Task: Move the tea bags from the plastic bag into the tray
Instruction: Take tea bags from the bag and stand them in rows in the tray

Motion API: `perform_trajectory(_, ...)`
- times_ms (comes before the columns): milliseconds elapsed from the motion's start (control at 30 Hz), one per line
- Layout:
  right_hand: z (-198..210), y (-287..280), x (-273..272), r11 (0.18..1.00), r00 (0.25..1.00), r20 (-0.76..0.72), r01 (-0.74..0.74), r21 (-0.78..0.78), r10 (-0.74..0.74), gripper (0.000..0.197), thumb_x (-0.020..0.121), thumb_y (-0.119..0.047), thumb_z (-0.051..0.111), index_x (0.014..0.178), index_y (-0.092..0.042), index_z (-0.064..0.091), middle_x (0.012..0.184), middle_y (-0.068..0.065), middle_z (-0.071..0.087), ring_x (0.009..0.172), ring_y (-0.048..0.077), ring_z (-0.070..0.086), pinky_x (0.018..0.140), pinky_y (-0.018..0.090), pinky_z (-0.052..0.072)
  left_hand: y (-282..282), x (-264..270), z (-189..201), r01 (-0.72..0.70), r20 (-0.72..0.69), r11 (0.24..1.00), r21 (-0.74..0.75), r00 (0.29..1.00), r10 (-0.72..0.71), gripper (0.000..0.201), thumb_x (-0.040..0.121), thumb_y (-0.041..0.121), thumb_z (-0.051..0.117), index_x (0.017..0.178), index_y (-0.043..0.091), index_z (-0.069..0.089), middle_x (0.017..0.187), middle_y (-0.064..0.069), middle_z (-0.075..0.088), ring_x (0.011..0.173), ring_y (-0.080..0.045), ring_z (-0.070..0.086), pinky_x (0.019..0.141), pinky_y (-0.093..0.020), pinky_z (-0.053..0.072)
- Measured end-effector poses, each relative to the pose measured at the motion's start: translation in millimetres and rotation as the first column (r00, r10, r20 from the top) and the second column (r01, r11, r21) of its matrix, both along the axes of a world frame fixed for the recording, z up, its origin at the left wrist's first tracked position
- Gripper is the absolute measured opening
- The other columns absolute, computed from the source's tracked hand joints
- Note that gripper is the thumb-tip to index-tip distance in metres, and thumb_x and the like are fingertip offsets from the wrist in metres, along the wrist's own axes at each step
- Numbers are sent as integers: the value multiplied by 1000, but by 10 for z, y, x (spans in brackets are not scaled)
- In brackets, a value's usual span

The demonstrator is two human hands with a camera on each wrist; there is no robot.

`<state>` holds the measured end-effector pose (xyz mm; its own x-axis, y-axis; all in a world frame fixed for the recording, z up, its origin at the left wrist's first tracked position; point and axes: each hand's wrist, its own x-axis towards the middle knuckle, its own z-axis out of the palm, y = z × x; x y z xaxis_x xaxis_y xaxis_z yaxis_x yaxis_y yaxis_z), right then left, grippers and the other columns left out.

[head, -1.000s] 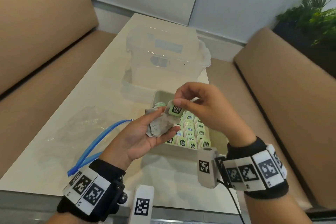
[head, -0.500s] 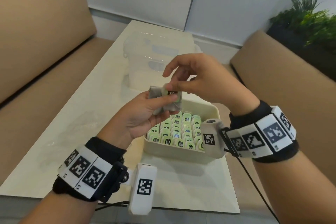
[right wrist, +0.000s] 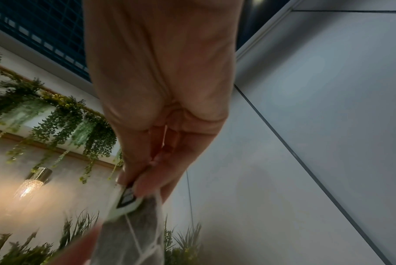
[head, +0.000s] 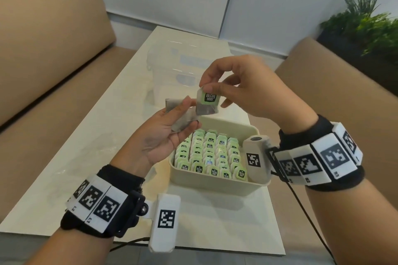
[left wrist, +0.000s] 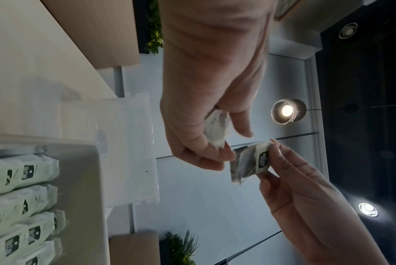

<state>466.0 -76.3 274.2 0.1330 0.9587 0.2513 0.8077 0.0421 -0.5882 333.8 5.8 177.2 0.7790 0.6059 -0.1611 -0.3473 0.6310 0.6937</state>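
My right hand (head: 212,90) pinches one tea bag (head: 207,104) by its green tag, holding it in the air above the far left corner of the cream tray (head: 215,182). The same tea bag (left wrist: 249,163) hangs from my right fingers in the left wrist view, and the tag (right wrist: 126,202) shows in the right wrist view. My left hand (head: 183,114), palm up beside it, grips a couple more grey tea bags (head: 178,114). The tray holds several rows of green-tagged tea bags (head: 209,155). The clear plastic bag (head: 86,148) lies flat on the table at the left.
A clear plastic box (head: 178,69) stands on the white table (head: 215,221) behind the tray. Tan benches (head: 53,49) flank the table on both sides. A planter with green plants (head: 366,26) sits at the far right.
Both hands have risen off the tray. My right hand has pulled one tea bag away from the bunch in my left hand, and the view has shifted so the tray sits lower.
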Motion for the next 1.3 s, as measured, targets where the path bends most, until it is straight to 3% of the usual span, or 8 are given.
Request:
perform_trajectory(200,48,-21,5,1000,999,-31,-26,1,26,2,87,-13,65,87,-12,66,85,1,67,55,11,66,50,19,54,-86,71,12,-17,-47,963,268,998,30,27,62,7,68,89,6,68,83,-2,69,64,-7,65,61,-14,52)
perform_trajectory(533,70,23,58,999,996,69,-49,4,48,5,87,-17,65,89,-13,67,81,1,67,71,17,64,52,23,54,-114,92,-30,-46,-39,932,359,997,64,32,61,8,69,92,4,67,77,5,71,71,-5,66,68,-16,53)
perform_trajectory(667,77,52,72,998,992,110,-56,0,55,4,85,-20,68,87,-17,69,79,-5,68,72,9,60,55,8,42,-112,92,-62,-39,-40,943,330,998,55,30,61,6,68,92,3,67,76,5,71,69,-6,66,66,-15,52)
perform_trajectory(867,82,34,137,996,995,72,-64,-60,68,4,81,-18,71,84,-17,68,77,1,70,67,18,63,55,20,53,-30,10,-219,-55,-47,995,87,997,59,32,62,5,69,94,6,67,83,-6,69,70,-11,68,65,-16,55)
perform_trajectory(967,-32,-22,273,978,992,112,-37,-204,61,6,80,-15,72,81,-19,67,72,-10,68,58,0,59,59,10,47,93,-143,-381,-134,-59,991,-12,989,133,53,32,15,94,82,9,76,84,-9,71,76,-17,71,66,-19,56)
perform_trajectory(1067,-331,-72,442,898,973,219,32,-438,73,15,82,-10,69,86,-24,65,76,-15,66,58,-4,60,58,2,42,213,-302,-525,-176,-66,984,-25,982,174,67,15,22,98,78,12,78,82,-8,72,77,-19,71,69,-19,56)
perform_trajectory(1167,-696,-103,626,770,926,346,113,-628,147,15,86,-13,65,98,-21,68,82,-14,62,63,-6,53,58,3,40,310,-408,-635,-226,-110,974,-26,969,221,39,39,16,90,76,16,78,88,-8,69,76,-17,71,75,-19,56)
perform_trajectory(1300,-1094,-110,821,571,900,355,156,-806,255,19,84,-12,65,102,-16,70,98,-5,70,82,8,59,73,16,45,375,-476,-739,-229,-122,973,-8,966,226,36,42,17,89,77,18,78,90,-6,70,77,-14,71,73,-17,55)
